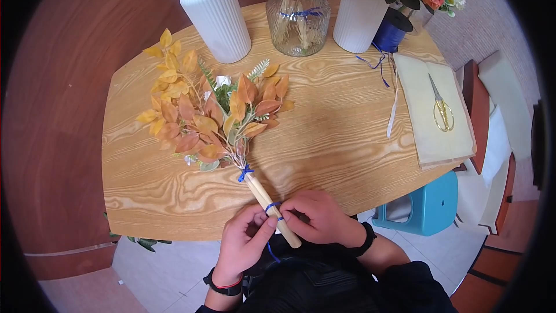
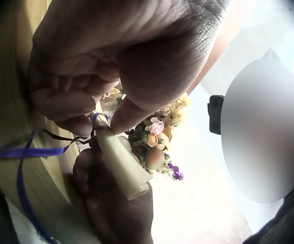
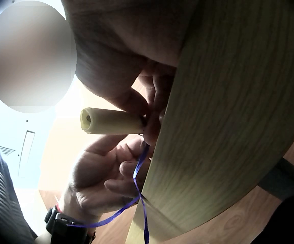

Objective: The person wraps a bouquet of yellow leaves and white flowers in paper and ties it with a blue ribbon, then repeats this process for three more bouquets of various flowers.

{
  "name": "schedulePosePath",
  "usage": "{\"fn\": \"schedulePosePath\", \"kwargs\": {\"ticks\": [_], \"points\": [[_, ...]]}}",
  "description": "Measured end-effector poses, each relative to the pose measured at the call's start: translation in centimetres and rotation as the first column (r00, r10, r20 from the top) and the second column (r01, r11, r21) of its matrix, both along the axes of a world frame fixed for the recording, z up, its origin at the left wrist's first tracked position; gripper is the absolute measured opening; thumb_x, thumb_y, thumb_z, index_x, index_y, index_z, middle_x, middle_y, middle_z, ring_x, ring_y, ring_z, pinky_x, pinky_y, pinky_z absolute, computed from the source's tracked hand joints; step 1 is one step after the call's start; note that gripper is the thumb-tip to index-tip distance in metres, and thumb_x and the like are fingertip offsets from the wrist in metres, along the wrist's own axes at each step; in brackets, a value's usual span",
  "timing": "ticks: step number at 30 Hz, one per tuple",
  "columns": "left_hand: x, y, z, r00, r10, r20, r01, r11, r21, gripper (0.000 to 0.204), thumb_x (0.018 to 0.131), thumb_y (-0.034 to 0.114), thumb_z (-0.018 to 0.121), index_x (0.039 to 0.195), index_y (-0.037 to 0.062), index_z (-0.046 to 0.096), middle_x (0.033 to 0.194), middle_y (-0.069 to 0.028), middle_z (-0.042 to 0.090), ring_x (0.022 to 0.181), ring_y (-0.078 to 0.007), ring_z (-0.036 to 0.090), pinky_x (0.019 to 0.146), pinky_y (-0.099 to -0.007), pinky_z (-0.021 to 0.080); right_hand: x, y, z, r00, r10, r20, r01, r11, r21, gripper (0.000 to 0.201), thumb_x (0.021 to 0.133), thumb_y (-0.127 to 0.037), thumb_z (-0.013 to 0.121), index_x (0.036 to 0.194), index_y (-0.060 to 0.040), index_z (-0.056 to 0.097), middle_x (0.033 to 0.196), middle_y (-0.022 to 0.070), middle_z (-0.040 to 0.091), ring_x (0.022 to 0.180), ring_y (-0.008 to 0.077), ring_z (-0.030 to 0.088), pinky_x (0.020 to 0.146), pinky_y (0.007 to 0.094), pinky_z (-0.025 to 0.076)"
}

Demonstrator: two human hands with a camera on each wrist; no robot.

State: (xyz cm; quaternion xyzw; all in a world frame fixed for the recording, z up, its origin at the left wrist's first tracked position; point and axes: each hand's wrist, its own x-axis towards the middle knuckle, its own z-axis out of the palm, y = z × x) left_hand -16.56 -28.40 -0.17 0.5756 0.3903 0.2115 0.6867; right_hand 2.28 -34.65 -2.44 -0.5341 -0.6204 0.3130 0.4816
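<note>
A bunch of artificial orange and yellow leaves lies on the table, its stems toward my body. Cream paper is rolled round the lower stems, and its end overhangs the table's front edge. A small blue bow ties the stems above the paper. Lower down, thin blue ribbon circles the roll, with loose tails hanging below. My left hand pinches the ribbon at the roll's left side, thumb against the paper. On the other side my right hand pinches the ribbon, fingers curled in close to the roll.
Behind the leaves stand a white ribbed vase, a glass vase and another white vase near flowers. A blue ribbon spool sits beside them. Gold-handled scissors lie on paper sheets at right. A teal stool stands below.
</note>
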Motion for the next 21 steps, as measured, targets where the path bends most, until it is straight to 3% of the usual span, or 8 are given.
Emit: {"fn": "schedulePosePath", "kwargs": {"ticks": [8, 14, 21], "points": [[0.47, 0.07, 0.83, 1.0, 0.023, -0.003, -0.024, 0.994, -0.105, 0.036, 0.095, 0.007, 0.062, 0.127, -0.0029, 0.052, 0.092, -0.0047, 0.067, 0.072, -0.0072, 0.062, 0.057, -0.0187, 0.047, -0.04, 0.11, -0.19, 1.0, 0.008, -0.013, -0.008, 0.999, 0.046, 0.01, 0.083, -0.01, 0.065, 0.092, -0.0072, 0.064, 0.071, 0.0087, 0.061, 0.062, 0.0277, 0.061, 0.055, 0.0381, 0.047], [0.11, 0.41, 0.59, 0.999, -0.03, -0.033, 0.028, 0.996, -0.083, 0.04, 0.096, 0.008, 0.06, 0.132, -0.0014, 0.048, 0.093, -0.0032, 0.067, 0.069, -0.007, 0.06, 0.054, -0.0171, 0.043, 0.04, -0.14, -0.36, 0.999, 0.038, 0.018, -0.039, 0.999, 0.006, 0.015, 0.08, -0.008, 0.07, 0.094, -0.0076, 0.067, 0.071, 0.007, 0.063, 0.062, 0.0262, 0.061, 0.054, 0.0364, 0.047], [0.28, 0.44, 0.71, 1.0, 0.012, -0.003, -0.012, 0.995, -0.101, 0.032, 0.094, 0.007, 0.063, 0.123, -0.003, 0.054, 0.084, -0.0027, 0.067, 0.071, -0.0056, 0.061, 0.062, -0.0198, 0.048, -0.03, 0.04, -0.31, 1.0, 0.021, 0.021, -0.021, 1.0, 0.009, 0.01, 0.082, -0.009, 0.069, 0.092, -0.0076, 0.067, 0.072, 0.0068, 0.064, 0.063, 0.0261, 0.062, 0.054, 0.0361, 0.047]]}}
